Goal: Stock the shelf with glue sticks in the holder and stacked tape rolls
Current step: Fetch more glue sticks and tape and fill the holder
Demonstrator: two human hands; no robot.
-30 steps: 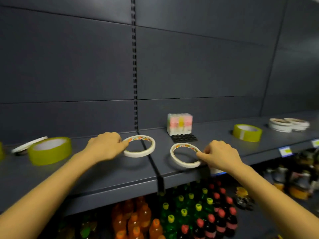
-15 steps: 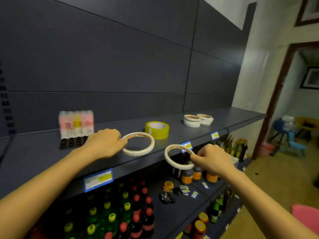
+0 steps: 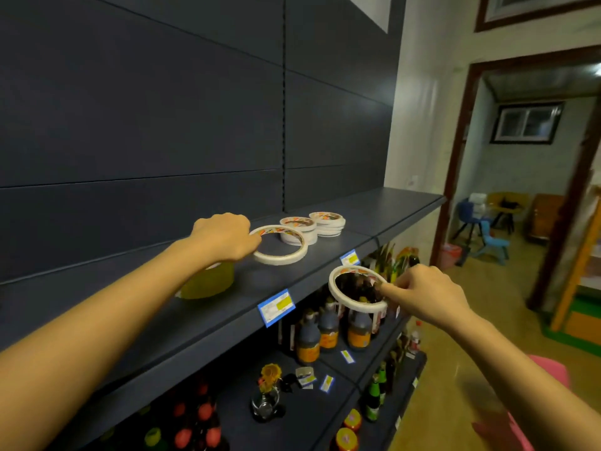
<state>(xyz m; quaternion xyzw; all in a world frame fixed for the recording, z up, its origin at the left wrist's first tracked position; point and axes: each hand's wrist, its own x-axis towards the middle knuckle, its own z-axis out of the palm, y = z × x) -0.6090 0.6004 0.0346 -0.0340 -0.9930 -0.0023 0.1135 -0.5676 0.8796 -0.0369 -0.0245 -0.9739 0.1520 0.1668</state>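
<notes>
— What is lying at the left of the dark grey metal shelf [image 3: 390,206]?

— A translucent yellow-green tape roll [image 3: 208,283] is lying flat on the shelf board and is being partly hidden by the left forearm.

— And how is the left hand [image 3: 224,237] being held?

— It is being held knuckles up with its fingers curled, and the near rim of a thin white tape ring [image 3: 279,260] is being pinched at its fingertips. The ring is being held level over the shelf, just in front of two stacks of white tape rolls [image 3: 300,222]. Whether it is touching the board cannot be told.

— How are those stacks being shown?

— They are sitting side by side, close together, towards the back panel.

— What is being carried further right?

— A second thin white tape ring [image 3: 361,310] is being gripped at its right rim between thumb and forefinger of the right hand [image 3: 426,294], with the other fingers curled in. It is being held tilted in the air, off the shelf's front edge and just below a blue price label [image 3: 349,257]. Dark bottles with orange labels [image 3: 325,332] on the lower shelf are being seen through and under it.

— And at the far right?

— A brown-framed doorway [image 3: 455,190] is being shown, with a blue plastic chair [image 3: 487,239] beyond it.
</notes>
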